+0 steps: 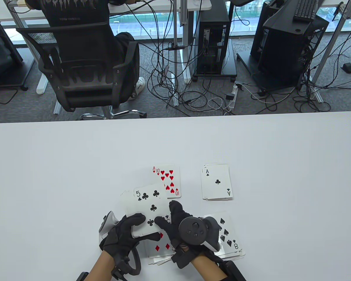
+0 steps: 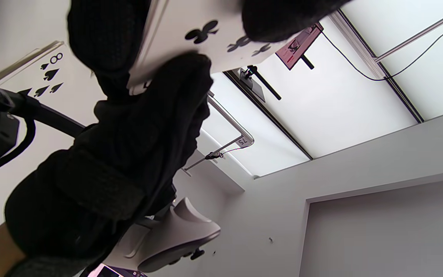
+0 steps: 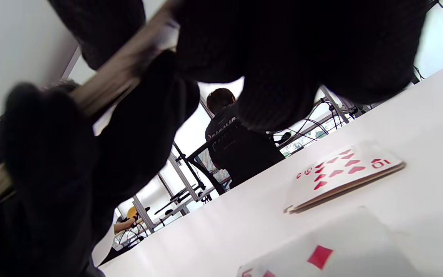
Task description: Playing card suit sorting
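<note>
Held deck (image 1: 143, 231): face-up stack, five of clubs (image 1: 149, 205) on top, tilted above table.
Hearts pile (image 1: 168, 181): ten of hearts on top, ace corner peeking at left edge, flat on table.
Clubs pile (image 1: 217, 183): ace of clubs on top, right of hearts pile, apart.
Spades pile (image 1: 231, 237): eight of spades on top, near edge.
Diamonds pile (image 1: 159, 248): partly hidden under deck, rank unreadable.

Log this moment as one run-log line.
left hand: holds deck, 5 of clubs on top | right hand: pinching it | clubs pile: ace on top
</note>
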The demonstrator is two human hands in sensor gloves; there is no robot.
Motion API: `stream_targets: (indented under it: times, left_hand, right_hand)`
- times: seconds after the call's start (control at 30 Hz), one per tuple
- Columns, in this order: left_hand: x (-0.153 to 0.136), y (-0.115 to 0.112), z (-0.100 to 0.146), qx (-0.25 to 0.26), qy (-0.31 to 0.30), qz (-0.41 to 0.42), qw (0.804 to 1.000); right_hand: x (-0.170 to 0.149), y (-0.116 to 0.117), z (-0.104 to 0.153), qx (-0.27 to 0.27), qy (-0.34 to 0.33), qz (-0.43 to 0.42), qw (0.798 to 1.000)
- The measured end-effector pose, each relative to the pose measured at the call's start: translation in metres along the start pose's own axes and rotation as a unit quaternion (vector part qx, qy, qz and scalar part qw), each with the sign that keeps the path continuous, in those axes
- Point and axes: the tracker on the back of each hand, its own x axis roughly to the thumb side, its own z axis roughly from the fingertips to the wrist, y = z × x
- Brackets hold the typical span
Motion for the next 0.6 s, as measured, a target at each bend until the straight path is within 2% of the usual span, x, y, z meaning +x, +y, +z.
stream_targets:
  times: [0.23, 0.47, 0.6]
  left_hand:
    - [-0.001, 0.0, -0.001, -0.009, 0.004, -0.009, 1.0]
    - [-0.001, -0.001, -0.002, -0.017, 0.005, -0.011, 1.0]
    - [-0.002, 0.0, -0.002, -0.016, 0.005, -0.012, 1.0]
  right_hand:
    - [-0.004, -0.003, 0.003, -0.043, 0.0, -0.027, 0.999]
    - [-0.01, -0.007, 0.004, -0.057, 0.014, -0.066, 0.996]
    - [-0.017, -0.012, 0.002, -0.069, 0.023, -0.055, 0.996]
